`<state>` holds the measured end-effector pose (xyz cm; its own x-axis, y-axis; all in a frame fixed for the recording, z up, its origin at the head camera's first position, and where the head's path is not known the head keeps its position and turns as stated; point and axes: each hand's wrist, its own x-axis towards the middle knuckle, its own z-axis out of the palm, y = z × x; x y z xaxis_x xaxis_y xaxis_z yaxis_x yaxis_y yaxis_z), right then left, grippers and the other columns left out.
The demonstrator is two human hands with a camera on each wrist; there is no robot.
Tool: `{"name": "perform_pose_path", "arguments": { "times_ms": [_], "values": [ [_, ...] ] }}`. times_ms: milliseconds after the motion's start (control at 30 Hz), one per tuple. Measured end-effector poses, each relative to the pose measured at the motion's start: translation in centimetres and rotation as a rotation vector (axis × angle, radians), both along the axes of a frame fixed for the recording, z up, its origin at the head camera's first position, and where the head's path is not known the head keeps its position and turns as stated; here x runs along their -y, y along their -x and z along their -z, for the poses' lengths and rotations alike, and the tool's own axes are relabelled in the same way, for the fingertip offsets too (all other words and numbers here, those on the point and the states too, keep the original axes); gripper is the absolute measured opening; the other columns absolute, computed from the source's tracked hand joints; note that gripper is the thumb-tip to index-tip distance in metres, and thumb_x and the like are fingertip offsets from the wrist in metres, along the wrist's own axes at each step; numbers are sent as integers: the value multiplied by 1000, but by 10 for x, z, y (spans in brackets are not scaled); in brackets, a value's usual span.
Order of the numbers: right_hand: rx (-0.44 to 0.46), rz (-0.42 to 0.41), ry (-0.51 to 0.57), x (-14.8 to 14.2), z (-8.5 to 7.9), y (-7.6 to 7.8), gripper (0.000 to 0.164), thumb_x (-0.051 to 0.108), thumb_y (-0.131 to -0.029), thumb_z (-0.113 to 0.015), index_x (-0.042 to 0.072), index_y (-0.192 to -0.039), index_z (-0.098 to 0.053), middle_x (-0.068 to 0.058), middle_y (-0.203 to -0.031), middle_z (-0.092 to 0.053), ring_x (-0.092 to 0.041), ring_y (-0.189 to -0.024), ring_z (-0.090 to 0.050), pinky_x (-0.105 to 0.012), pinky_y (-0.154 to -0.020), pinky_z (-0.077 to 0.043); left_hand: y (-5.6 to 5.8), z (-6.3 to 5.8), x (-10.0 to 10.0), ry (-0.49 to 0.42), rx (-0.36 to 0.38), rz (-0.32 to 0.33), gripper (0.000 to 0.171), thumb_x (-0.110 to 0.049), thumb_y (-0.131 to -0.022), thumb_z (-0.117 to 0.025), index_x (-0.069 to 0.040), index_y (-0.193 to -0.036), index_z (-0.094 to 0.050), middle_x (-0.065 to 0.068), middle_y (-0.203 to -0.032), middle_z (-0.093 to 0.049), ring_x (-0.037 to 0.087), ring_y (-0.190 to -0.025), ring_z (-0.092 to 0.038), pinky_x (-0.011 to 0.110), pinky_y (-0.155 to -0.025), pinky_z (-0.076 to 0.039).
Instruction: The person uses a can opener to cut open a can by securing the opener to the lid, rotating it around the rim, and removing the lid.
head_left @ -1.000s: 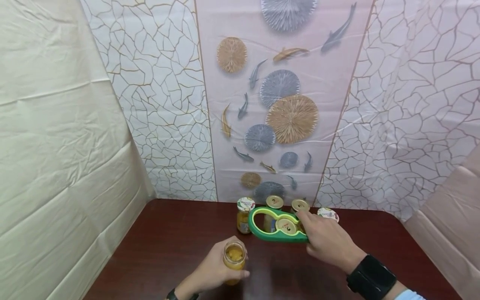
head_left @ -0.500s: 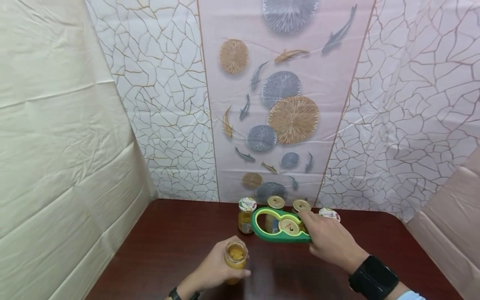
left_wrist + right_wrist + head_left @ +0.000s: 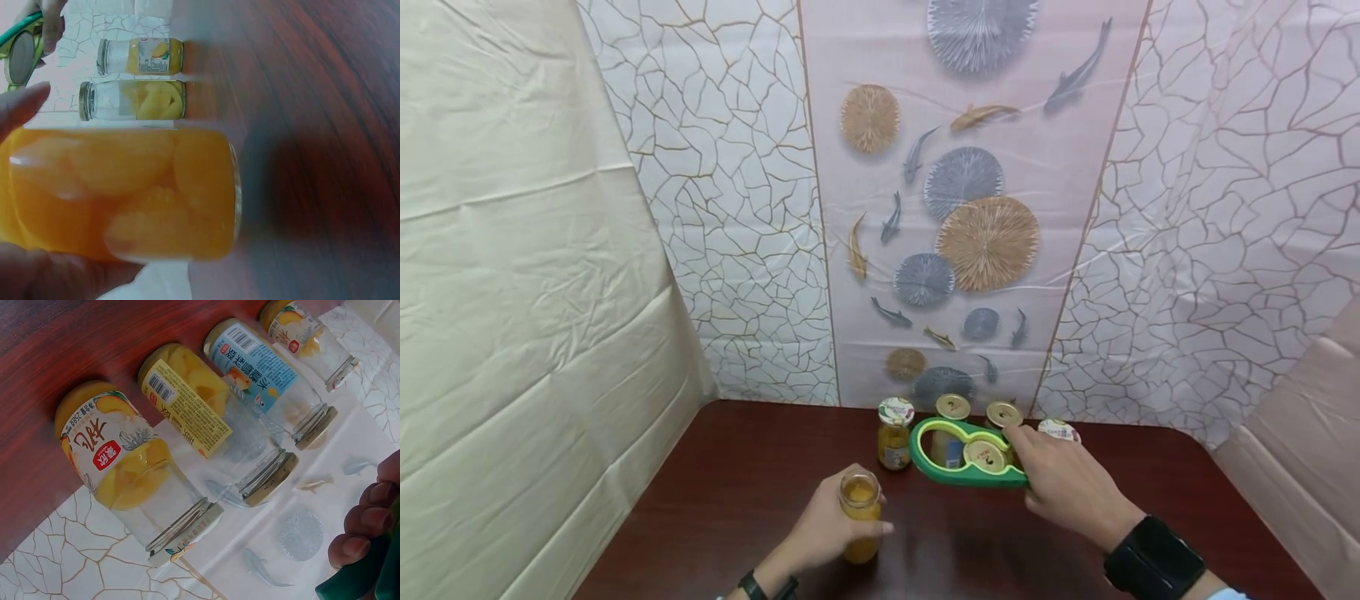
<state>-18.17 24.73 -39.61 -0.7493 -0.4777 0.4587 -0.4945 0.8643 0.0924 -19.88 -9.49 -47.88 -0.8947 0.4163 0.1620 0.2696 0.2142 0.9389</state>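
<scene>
My left hand [image 3: 829, 518] grips a lidless glass jar [image 3: 861, 527] of orange fruit pieces over the table's front middle. In the left wrist view this jar [image 3: 137, 194] fills much of the frame, thumb on one side and fingers on the other. To the right, my right hand [image 3: 1067, 483] holds a green jar opener [image 3: 951, 477] by its handle end, raised in front of the back row. A gold jar lid [image 3: 985, 457] sits in the opener's smaller ring. In the right wrist view only curled fingertips and part of the green handle [image 3: 359, 572] show.
Several lidded fruit jars stand in a row at the back: a jar with a white printed lid [image 3: 895, 437], two with gold lids [image 3: 952, 406], and another white lid [image 3: 1060, 430] partly behind my right hand. Cloth walls [image 3: 745, 208] enclose the dark red table [image 3: 700, 492].
My left hand has shifted slightly left and away from me with the open jar, and more of the jar's side shows. The right hand and opener have drifted slightly right.
</scene>
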Motion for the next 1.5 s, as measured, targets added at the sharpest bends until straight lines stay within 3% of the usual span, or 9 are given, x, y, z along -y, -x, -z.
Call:
{"name": "perform_pose_path", "arguments": {
  "times_ms": [300,867,1133,1233,1333,1500],
  "values": [
    [36,40,-9,-4,0,0,54,3,-70,-74,8,-122,-61,1,-93,-65,-11,-75,-59,-32,-58,-51,5,6,5,-10,-1,-57,42,-26,-75,-93,-22,-106,-64,8,-106,-71,20,-95,-68,39,-83,-57],
    [25,-21,-4,-2,11,5,55,2,-69,-76,13,-121,-60,4,-95,-65,-9,-76,-59,-31,-62,-53,11,16,14,-73,8,-115,42,-16,-77,-91,-15,-107,-62,22,-109,-68,23,-93,-69,35,-79,-59],
    [16,-15,4,-7,13,4,63,2,-68,-76,10,-128,-60,2,-99,-67,-11,-77,-61,-31,-60,-53,30,17,6,-91,0,-96,45,-5,-75,-89,-15,-109,-61,24,-107,-68,23,-91,-69,37,-80,-59],
    [4,-33,5,-5,13,5,61,1,-68,-75,11,-126,-59,4,-97,-65,-10,-75,-59,-30,-58,-51,37,20,4,-114,-20,-123,46,0,-74,-87,-13,-109,-61,25,-105,-68,22,-89,-69,37,-78,-59],
    [-9,-57,5,-3,14,6,59,1,-67,-73,12,-123,-59,6,-93,-63,-9,-73,-56,-29,-57,-49,40,21,6,-125,-27,-156,45,2,-74,-86,-12,-109,-61,25,-104,-68,21,-86,-69,35,-75,-59],
    [-2,-54,8,-1,15,8,60,0,-66,-74,12,-123,-60,5,-95,-64,-10,-74,-59,-30,-58,-50,42,23,10,-119,7,-155,46,1,-75,-85,-13,-112,-60,28,-107,-67,21,-86,-69,37,-76,-59]
  ]
}}
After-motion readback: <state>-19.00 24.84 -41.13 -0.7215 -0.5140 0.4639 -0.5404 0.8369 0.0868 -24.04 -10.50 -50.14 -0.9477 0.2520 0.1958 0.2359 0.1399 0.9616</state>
